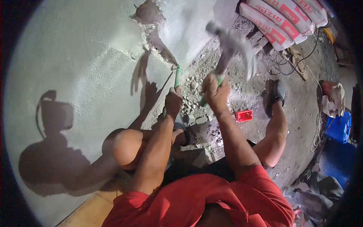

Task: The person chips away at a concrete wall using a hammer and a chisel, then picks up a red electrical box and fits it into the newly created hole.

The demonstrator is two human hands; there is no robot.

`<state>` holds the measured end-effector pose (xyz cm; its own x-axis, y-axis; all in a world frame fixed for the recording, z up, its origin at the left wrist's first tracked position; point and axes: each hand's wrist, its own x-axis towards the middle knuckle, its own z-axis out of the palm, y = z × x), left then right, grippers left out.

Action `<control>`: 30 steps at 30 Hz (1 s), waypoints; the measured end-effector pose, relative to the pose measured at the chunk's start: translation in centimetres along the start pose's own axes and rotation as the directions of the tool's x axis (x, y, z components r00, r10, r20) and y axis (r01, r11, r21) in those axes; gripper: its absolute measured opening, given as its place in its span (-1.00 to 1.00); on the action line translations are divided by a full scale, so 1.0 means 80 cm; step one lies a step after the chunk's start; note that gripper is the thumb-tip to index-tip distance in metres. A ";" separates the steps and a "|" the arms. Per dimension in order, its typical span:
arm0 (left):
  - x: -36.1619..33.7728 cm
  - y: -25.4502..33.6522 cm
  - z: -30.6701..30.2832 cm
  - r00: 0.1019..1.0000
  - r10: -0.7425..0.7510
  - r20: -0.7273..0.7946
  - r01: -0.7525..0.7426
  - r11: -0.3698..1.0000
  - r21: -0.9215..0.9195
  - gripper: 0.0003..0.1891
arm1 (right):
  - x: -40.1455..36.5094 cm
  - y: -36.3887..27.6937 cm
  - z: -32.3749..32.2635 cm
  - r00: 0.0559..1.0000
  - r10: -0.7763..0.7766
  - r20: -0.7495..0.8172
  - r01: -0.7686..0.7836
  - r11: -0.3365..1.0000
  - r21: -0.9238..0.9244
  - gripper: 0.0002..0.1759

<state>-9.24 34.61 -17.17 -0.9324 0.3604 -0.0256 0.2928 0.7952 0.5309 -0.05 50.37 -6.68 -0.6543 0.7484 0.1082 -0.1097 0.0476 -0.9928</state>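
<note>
Gripping green chisel (177,75) in left hand (173,100), tip at chipped wall (75,56) — clutching hammer (231,45) in right hand (216,91), raised, blurred, above rubble (194,113).

"RIZAL" on red bands of the stacked sacks (273,27); smaller print illegible
</note>
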 end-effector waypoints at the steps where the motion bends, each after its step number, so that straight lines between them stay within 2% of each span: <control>1: 0.000 0.001 -0.001 1.000 -0.002 0.001 0.002 1.000 0.003 -0.55 | -0.014 0.039 0.014 0.995 -0.096 -0.026 0.095 0.995 -0.016 -0.60; 2: -0.002 0.005 -0.005 0.998 -0.052 0.029 0.051 0.998 0.034 -0.56 | -0.024 0.078 0.014 0.996 0.012 0.091 0.010 0.973 -0.229 -0.58; 3: -0.002 0.009 -0.006 0.994 -0.098 0.055 0.094 0.994 0.064 -0.56 | -0.032 0.119 0.010 0.974 0.137 0.180 -0.045 0.898 -0.438 -0.53; 4: -0.003 -0.028 0.018 0.976 -0.020 0.218 -0.031 0.973 0.229 -0.54 | -0.040 0.169 0.002 0.975 0.135 0.174 -0.047 0.898 -0.438 -0.53; 5: -0.003 -0.064 0.042 0.926 0.057 0.374 -0.196 0.919 0.343 -0.51 | -0.048 0.218 -0.008 0.878 0.323 0.352 -0.004 0.741 -0.671 -0.47; 6: -0.013 -0.087 0.051 0.941 -0.118 0.317 0.018 0.954 0.301 -0.49 | -0.039 0.242 -0.012 0.730 0.525 0.438 0.111 0.541 -0.834 -0.40; 7: -0.014 -0.097 0.054 0.917 -0.296 0.266 0.236 0.943 0.234 -0.45 | -0.062 0.198 -0.028 0.789 0.561 0.251 -0.158 0.580 -0.800 -0.31; 8: -0.017 -0.088 0.047 0.917 -0.251 0.310 0.218 0.966 0.139 -0.41 | -0.085 0.200 -0.040 0.821 0.507 0.263 -0.127 0.611 -0.781 -0.29; 9: -0.029 -0.081 0.043 0.904 -0.283 0.321 0.251 0.958 0.137 -0.41 | -0.100 0.182 -0.049 0.797 0.563 0.220 -0.191 0.580 -0.792 -0.27; 11: -0.028 -0.062 0.045 0.912 -0.223 0.346 0.155 0.965 0.213 -0.43 | -0.119 0.183 -0.061 0.820 0.557 0.129 -0.280 0.588 -0.758 -0.33; 12: -0.029 -0.070 0.054 0.963 -0.109 0.247 0.086 0.991 0.104 -0.46 | -0.112 0.183 -0.063 0.828 0.549 0.113 -0.287 0.588 -0.756 -0.33; 13: -0.026 -0.061 0.049 0.962 -0.095 0.254 0.070 0.992 0.103 -0.46 | -0.112 0.190 -0.066 0.816 0.574 0.065 -0.369 0.605 -0.706 -0.33; 14: -0.021 -0.045 0.038 0.956 -0.150 0.250 0.122 0.985 0.124 -0.48 | -0.105 0.189 -0.066 0.802 0.597 0.024 -0.441 0.619 -0.650 -0.34; 15: -0.021 -0.031 0.025 0.945 -0.214 0.246 0.182 0.972 0.146 -0.50 | -0.100 0.188 -0.067 0.802 0.597 0.019 -0.443 0.617 -0.651 -0.34; 16: -0.021 -0.007 0.004 0.948 -0.229 0.221 0.195 0.967 0.164 -0.52 | -0.089 0.175 -0.064 0.777 0.630 0.005 -0.538 0.668 -0.515 -0.35; 17: -0.024 0.008 -0.014 0.977 -0.166 0.131 0.160 0.986 0.057 -0.56 | -0.086 0.170 -0.071 0.746 0.666 -0.003 -0.618 0.692 -0.374 -0.35; 18: -0.021 -0.001 -0.005 0.992 -0.114 0.061 0.114 0.993 0.004 -0.57 | -0.080 0.174 -0.070 0.797 0.603 0.032 -0.562 0.760 -0.325 -0.38; 19: -0.019 -0.012 0.006 0.998 -0.060 -0.016 0.059 0.997 -0.043 -0.59 | -0.072 0.161 -0.068 0.801 0.598 0.033 -0.558 0.764 -0.324 -0.38; 21: -0.022 0.018 -0.024 0.999 -0.049 -0.012 0.049 0.999 0.002 -0.60 | -0.057 0.120 -0.057 0.723 0.688 0.060 -0.663 0.716 -0.218 -0.38; 23: -0.025 0.026 -0.032 0.999 -0.038 0.002 0.038 0.998 0.048 -0.61 | -0.053 0.101 -0.050 0.757 0.652 0.046 -0.625 0.742 -0.242 -0.38; 25: -0.023 0.028 -0.034 0.992 0.073 -0.103 -0.070 0.997 0.026 -0.60 | -0.049 0.082 -0.047 0.811 0.585 0.024 -0.564 0.791 -0.236 -0.40; 26: -0.027 0.049 -0.057 0.999 0.018 -0.051 -0.013 0.995 0.101 -0.60 | -0.047 0.079 -0.048 0.800 0.599 0.049 -0.580 0.791 -0.197 -0.42; 30: -0.026 0.075 -0.096 0.998 -0.004 -0.069 0.014 0.987 0.157 -0.59 | -0.037 0.048 -0.049 0.830 0.553 0.068 -0.545 0.831 -0.107 -0.38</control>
<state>-7.13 34.90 -7.45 -0.9458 0.3232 0.0310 0.3091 0.8671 0.3907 4.43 50.93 -11.05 -0.6547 0.6028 -0.4560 0.3458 -0.2975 -0.8899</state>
